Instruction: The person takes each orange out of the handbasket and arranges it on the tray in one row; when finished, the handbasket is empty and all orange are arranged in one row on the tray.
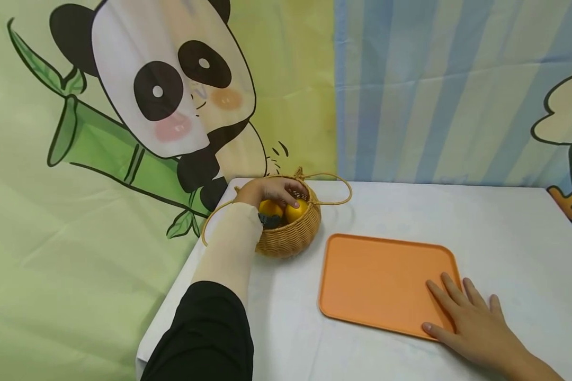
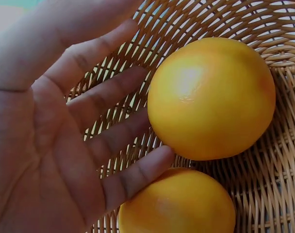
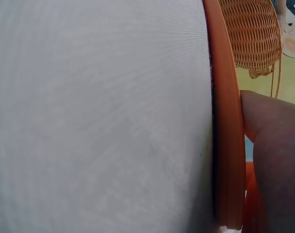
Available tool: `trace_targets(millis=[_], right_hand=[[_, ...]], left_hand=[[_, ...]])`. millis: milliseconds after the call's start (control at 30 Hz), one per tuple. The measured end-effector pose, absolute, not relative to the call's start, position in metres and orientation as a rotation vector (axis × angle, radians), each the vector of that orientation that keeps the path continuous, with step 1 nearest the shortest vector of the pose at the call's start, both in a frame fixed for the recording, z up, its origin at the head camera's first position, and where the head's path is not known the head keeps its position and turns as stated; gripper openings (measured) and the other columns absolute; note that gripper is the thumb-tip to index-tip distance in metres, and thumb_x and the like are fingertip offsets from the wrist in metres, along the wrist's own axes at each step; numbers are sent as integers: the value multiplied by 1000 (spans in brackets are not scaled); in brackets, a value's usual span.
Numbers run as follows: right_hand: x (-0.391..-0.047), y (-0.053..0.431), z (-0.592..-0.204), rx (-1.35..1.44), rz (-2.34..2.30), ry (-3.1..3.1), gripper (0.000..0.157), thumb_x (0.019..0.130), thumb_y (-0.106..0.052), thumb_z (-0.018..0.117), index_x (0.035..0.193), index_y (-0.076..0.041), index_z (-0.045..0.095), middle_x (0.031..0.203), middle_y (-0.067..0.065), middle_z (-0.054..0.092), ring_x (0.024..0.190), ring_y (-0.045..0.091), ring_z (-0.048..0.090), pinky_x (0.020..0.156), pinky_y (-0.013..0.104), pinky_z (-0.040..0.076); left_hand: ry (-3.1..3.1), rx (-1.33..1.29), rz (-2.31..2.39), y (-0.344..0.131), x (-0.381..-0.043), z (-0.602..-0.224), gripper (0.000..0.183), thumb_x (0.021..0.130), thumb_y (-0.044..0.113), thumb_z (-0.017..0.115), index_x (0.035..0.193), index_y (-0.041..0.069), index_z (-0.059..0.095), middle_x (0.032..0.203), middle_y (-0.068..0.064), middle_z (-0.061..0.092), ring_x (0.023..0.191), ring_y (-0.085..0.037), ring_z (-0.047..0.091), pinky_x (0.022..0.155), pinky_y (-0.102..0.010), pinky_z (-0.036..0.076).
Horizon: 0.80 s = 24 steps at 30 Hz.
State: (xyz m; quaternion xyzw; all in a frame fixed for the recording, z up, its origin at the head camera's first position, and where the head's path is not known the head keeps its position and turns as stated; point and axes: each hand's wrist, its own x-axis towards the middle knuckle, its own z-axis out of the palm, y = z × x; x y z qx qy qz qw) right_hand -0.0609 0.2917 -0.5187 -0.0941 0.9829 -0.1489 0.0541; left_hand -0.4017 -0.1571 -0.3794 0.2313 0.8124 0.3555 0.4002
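Note:
My left hand (image 1: 278,190) reaches into a wicker basket (image 1: 291,241) at the table's back left. In the left wrist view, its lightly bent fingers lie against the side of a glossy yellow orange (image 2: 213,99), not wrapped round it. A second orange (image 2: 179,204) is beside the first, partly under the little finger. Both fruits also show in the head view. My right hand (image 1: 479,325) rests with spread fingers on the right end of a flat orange tray (image 1: 386,280). Its thumb (image 3: 273,141) lies over the tray's rim in the right wrist view.
The basket has a thin looped handle (image 1: 338,202) sticking out to the right, and another loop passes by the left forearm. A white cloth covers the table (image 1: 505,227). Behind it hangs a printed curtain (image 1: 295,106) with a panda.

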Motion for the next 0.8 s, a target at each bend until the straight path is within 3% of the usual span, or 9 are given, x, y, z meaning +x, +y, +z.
trace_targets(millis=[200, 433, 800], right_hand=[[-63, 291, -520, -282, -435, 2982, 102, 94, -81, 57, 170, -17, 31, 175, 26, 16, 151, 68, 9, 97, 96, 4], [-66, 292, -522, -252, -440, 2955, 105, 94, -82, 56, 170, -14, 31, 174, 28, 15, 149, 70, 10, 97, 96, 2], [-68, 291, -525, -223, -447, 2924, 106, 93, -83, 55, 168, -12, 34, 173, 30, 15, 148, 71, 7, 97, 95, -1]], left_hand=[[2081, 574, 816, -154, -397, -376, 61, 96, 15, 80, 152, 13, 56, 153, -12, 50, 126, -27, 51, 90, -42, 55], [2035, 448, 807, -148, -388, -377, 66, 97, 10, 80, 156, 13, 52, 162, -15, 40, 139, -33, 49, 104, -52, 54], [2045, 438, 739, -149, -389, -381, 73, 94, 13, 84, 158, 19, 50, 153, -10, 47, 129, -27, 53, 104, -41, 54]])
